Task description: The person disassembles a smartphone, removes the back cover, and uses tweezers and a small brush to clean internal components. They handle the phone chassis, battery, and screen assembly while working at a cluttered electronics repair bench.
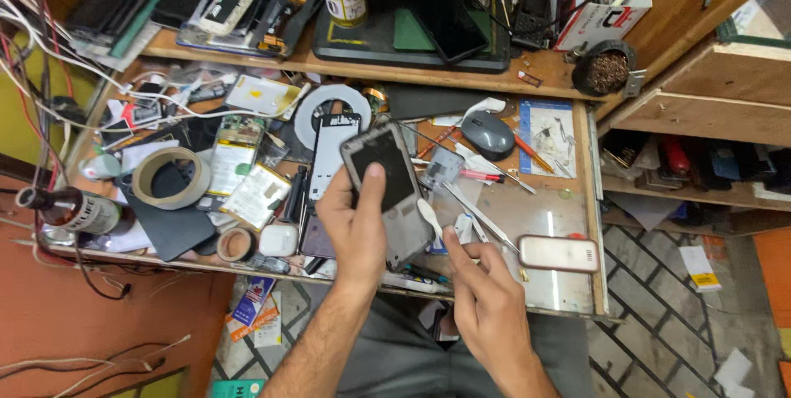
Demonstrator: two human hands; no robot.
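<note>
Opened grey phone [387,192], back cover off, dark inner panel showing, held tilted above the front edge of the bench [568,225], near its middle. Clamped in the left hand [356,229]: thumb pressed across the dark panel, fingers wrapped behind the casing. Just right of the phone's lower end, a white plastic pry tool [430,215], gripped by the right hand [486,299], fingers pinched together on its handle, tip touching or nearly touching the phone's edge; cannot tell which.

Directly under the phone, on the bench: a white phone frame [329,155] and a dark phone [313,240] lying flat. Left of those, two flat battery packs [247,175] and, nearer the front edge, a small white earbud case [278,240]. Farther left, a wide roll of tape [171,177] on a dark mat, with a smaller roll [236,243] at the front edge. Near the front right corner, a small pinkish phone [559,253] lying face down. Toward the back of the bench, a grey computer mouse [488,134], with tweezers and screwdrivers [494,180] scattered between it and the hands. On the raised shelf behind, a black phone [443,17] on a dark mat and a round pot of brown bits [607,70] at the shelf's right end.
</note>
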